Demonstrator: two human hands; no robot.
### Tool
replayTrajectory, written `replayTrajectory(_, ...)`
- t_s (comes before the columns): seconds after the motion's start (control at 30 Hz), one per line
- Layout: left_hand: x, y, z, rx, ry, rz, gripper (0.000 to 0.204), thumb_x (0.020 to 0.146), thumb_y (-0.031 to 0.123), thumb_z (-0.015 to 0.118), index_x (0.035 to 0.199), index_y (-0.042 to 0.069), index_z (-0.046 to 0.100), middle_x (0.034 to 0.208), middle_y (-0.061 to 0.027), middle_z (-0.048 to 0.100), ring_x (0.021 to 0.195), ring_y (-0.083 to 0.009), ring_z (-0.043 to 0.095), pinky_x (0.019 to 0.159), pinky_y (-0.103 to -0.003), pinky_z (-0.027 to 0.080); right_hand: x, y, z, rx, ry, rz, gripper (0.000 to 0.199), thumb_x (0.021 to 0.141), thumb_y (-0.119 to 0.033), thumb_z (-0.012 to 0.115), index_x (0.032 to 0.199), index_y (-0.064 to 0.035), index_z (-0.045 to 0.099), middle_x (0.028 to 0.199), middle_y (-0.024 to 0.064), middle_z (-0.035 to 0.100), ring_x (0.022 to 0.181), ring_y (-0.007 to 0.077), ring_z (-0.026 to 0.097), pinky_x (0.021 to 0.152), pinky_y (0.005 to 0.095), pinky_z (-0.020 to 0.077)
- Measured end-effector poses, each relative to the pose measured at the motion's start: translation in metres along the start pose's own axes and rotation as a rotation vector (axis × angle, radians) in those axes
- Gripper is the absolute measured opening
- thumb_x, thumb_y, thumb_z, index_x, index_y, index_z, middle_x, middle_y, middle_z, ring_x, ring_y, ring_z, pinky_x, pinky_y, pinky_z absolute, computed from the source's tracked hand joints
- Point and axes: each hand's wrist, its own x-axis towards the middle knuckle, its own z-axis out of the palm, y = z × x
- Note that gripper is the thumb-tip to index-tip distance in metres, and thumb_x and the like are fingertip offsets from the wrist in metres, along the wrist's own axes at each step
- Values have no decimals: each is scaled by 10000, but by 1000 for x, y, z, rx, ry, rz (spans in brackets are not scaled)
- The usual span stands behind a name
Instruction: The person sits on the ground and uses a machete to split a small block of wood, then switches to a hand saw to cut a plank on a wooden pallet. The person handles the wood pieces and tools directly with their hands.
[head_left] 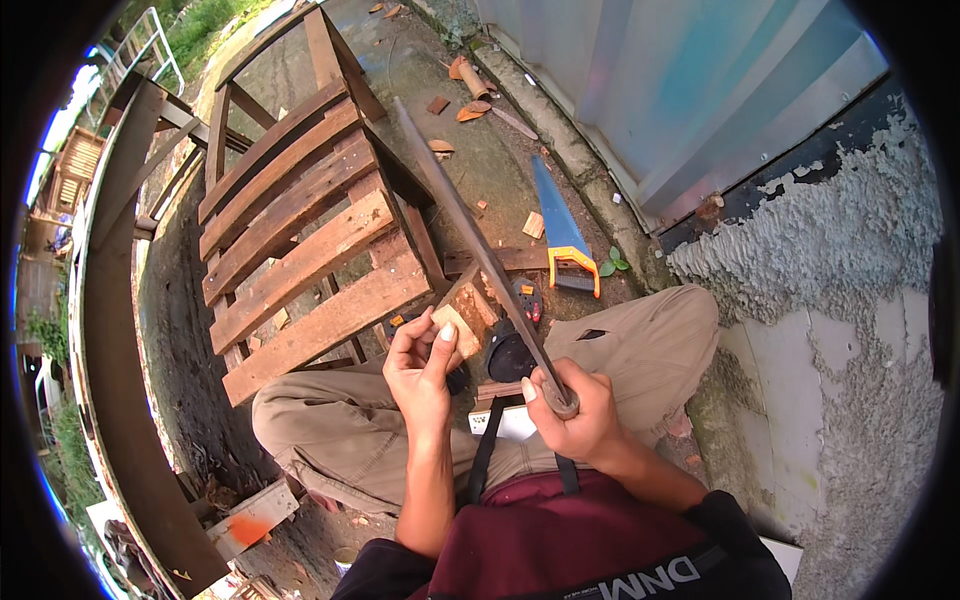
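Between the thumb and fingers of my left hand (pixel 420 375) is a small block of light wood (pixel 462 330), its cut face toward me. My right hand (pixel 577 412) grips the lower end of a long, narrow machete-like blade (pixel 450 195), seen nearly edge-on. It slants up and away to the left, past the right side of the block; I cannot tell whether the two touch. Beyond my hands, a handsaw (pixel 562 215) with an orange and black handle lies on the ground. My legs (pixel 640 345) are folded on either side below the work.
A slatted wooden pallet frame (pixel 300 235) stands at the left, near my left knee. Wood offcuts (pixel 534 225) and dry leaves (pixel 472 111) litter the concrete. Along the right run a corrugated metal panel (pixel 690 90) and a rough wall (pixel 860 240). A dark sandal (pixel 528 297) shows ahead.
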Motion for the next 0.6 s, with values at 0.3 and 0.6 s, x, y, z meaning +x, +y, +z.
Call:
replayTrajectory(0.3,-1,4,3,18,38,-9,295,926,79,732,1191,16,619,1057,-59,682,940,-131,679,737,-287,618,-1,9,1,-40,-13,88,209,901,-168,697,901,23,611,641,168,612,562,279,647,574,382,492)
replayTrajectory(0.6,3,15,4,27,109,-36,286,933,56,716,1202,18,627,997,-17,662,860,-72,648,639,-216,575,-17,46,-6,-160,-98,83,180,905,-164,682,903,7,623,528,136,551,469,263,612,479,392,424)
